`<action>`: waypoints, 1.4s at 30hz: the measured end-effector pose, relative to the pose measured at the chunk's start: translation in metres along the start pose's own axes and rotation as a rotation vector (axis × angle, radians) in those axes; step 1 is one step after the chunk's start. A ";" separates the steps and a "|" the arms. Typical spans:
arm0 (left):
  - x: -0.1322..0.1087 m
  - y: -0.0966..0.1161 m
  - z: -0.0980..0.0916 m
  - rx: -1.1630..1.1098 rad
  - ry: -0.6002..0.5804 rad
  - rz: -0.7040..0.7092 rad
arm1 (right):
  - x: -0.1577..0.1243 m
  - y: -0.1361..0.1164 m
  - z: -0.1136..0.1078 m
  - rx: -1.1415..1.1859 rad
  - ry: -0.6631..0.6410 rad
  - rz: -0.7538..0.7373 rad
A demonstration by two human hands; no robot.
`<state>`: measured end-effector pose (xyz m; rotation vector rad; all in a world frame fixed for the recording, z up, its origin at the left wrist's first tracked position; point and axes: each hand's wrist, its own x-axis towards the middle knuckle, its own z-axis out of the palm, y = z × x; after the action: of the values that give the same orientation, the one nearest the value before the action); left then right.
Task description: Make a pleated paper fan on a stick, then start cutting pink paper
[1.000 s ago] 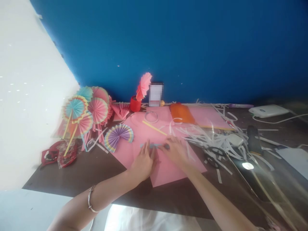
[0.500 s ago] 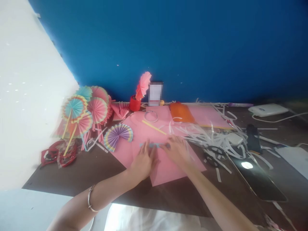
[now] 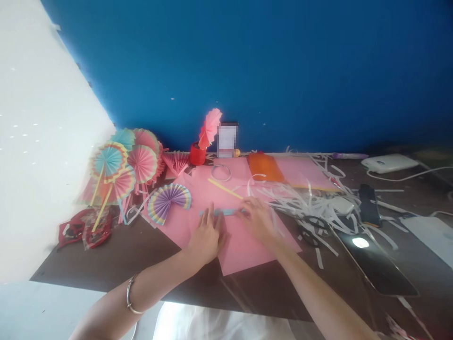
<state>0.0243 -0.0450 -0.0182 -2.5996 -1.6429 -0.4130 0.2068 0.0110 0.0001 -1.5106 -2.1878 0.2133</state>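
A narrow light-blue paper strip (image 3: pixel 227 212) lies across pink paper sheets (image 3: pixel 244 252) in front of me. My left hand (image 3: pixel 207 238) rests over the strip's left part, fingers stretched out and pressing down. At the other end, the fingertips of my right hand (image 3: pixel 259 219) are closed on the strip. A yellow paper strip (image 3: pixel 225 188) lies just beyond both hands. To the left sits a pleated purple paper fan (image 3: pixel 169 200) with a pastel edge, partly opened out.
Finished paper fans (image 3: pixel 109 160) cluster at the left behind a red-framed item (image 3: pixel 99 238). White paper scraps (image 3: pixel 300 203) pile up on the right, near black scissors (image 3: pixel 313 229) and a phone (image 3: pixel 384 264). A red pot (image 3: pixel 197 155) stands by the blue wall.
My left hand has slid slightly left along the blue strip, uncovering more of it. The right hand keeps its place at the strip's right end. The view has shifted slightly.
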 end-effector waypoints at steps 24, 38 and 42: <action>0.001 0.003 -0.008 -0.023 -0.030 -0.030 | -0.003 0.015 0.009 -0.025 -0.007 0.092; 0.000 0.001 -0.004 -0.064 -0.015 -0.028 | -0.004 0.019 0.013 -0.088 0.021 0.139; 0.000 0.001 -0.004 -0.068 -0.001 -0.025 | -0.003 0.028 0.015 -0.009 0.000 0.146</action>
<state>0.0241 -0.0466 -0.0141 -2.6296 -1.6932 -0.4772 0.2244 0.0213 -0.0242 -1.6769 -2.0818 0.2511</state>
